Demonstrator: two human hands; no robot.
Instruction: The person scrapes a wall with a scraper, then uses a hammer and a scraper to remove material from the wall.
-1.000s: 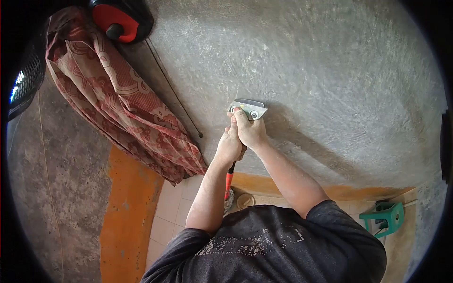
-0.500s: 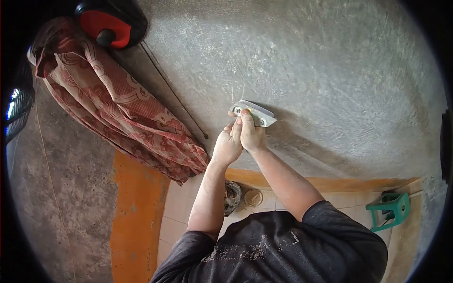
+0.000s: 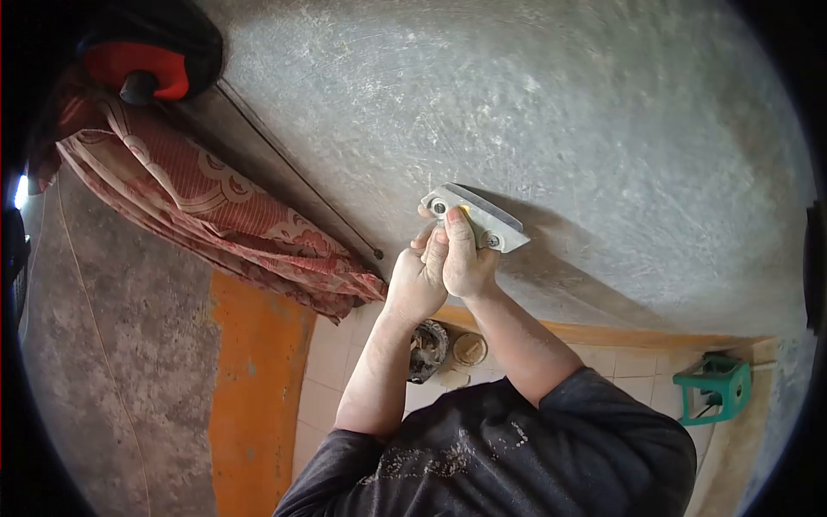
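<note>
Both my hands are closed together around a wide-bladed scraper (image 3: 508,226), with a pale metal head, two round screws and a small yellow spot. My right hand (image 3: 470,269) grips it with the thumb laid along the head. Close against it, my left hand (image 3: 417,284) has its fingers curled round the lower part, where the handle is hidden. Pale dust coats both hands. The blade edge lies against or close over the grey wall (image 3: 603,129), which is covered in light scratches and casts back a dark shadow to the lower right.
A red patterned curtain (image 3: 233,215) hangs bunched at the left, beside a black and red object (image 3: 159,65) and a dangling cord (image 3: 301,177). On the floor are a dark bucket (image 3: 427,351), a round container (image 3: 469,348) and a green stool (image 3: 713,389).
My hands and the scraper have shifted slightly right and down, and the head has tilted a little more. The view has also moved, so the curtain sits further left.
</note>
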